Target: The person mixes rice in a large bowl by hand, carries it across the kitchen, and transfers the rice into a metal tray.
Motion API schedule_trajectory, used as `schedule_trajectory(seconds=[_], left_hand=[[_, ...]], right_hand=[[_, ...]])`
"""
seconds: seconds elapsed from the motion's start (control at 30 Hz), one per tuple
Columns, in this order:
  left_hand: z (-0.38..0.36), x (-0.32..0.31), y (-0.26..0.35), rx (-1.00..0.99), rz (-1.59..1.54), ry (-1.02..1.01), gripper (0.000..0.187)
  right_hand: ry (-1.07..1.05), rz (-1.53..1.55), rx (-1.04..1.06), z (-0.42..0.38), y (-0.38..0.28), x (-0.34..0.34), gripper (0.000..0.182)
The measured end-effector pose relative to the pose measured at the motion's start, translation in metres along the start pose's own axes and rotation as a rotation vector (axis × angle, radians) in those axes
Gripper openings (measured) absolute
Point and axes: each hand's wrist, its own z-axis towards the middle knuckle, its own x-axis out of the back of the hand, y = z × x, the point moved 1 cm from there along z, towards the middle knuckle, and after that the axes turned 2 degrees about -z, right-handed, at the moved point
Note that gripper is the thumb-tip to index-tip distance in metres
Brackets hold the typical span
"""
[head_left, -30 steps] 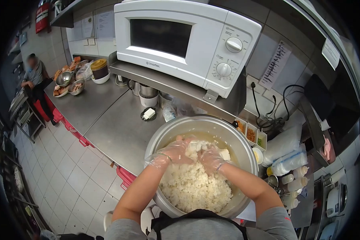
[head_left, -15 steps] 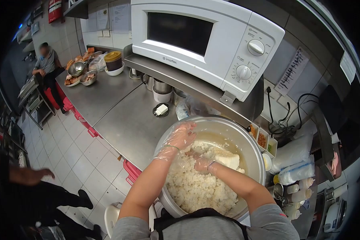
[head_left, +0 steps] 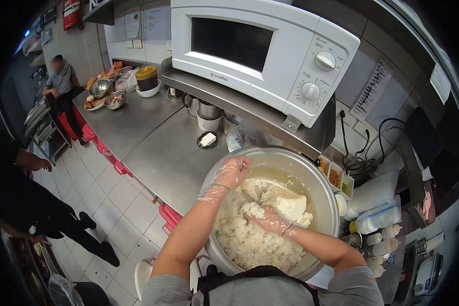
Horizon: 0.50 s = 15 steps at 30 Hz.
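A large round metal pot (head_left: 331, 217) holds a mass of white rice (head_left: 257, 239), with cloudy liquid along its far side. My left hand (head_left: 233, 172), in a clear plastic glove, is over the pot's left inner side with its fingers curled; what they hold, if anything, is hidden. My right hand (head_left: 270, 221), gloved too, is pushed into the middle of the rice, its fingertips covered by grains. A smooth white clump of rice (head_left: 290, 208) lies just beyond it.
A white microwave (head_left: 229, 46) sits on a shelf above the counter (head_left: 163, 148). A small black dish (head_left: 207, 140) is left of the pot. Bottles and condiment trays stand at the right. One person sits far left; another walks nearer at left.
My right hand has shifted slightly right and down in the rice. My left hand stays nearly in place. The person at the left has moved along the floor.
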Motion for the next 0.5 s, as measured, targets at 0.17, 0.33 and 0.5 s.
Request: schedule_trajectory(seconds=[0.17, 0.33, 0.5], left_hand=[[0.004, -0.004, -0.009, -0.071, -0.048, 0.014, 0.017], [0.004, -0.001, -0.005, -0.072, -0.047, 0.028, 0.017], [0.009, -0.003, -0.009, -0.014, -0.013, 0.009, 0.02]], right_hand=[[0.183, 0.144, -0.097, 0.038, 0.028, 0.036, 0.031], [-0.051, 0.27, -0.207, 0.091, 0.047, 0.087, 0.038], [-0.173, 1.084, -0.307, 0.145, 0.089, -0.012, 0.077]])
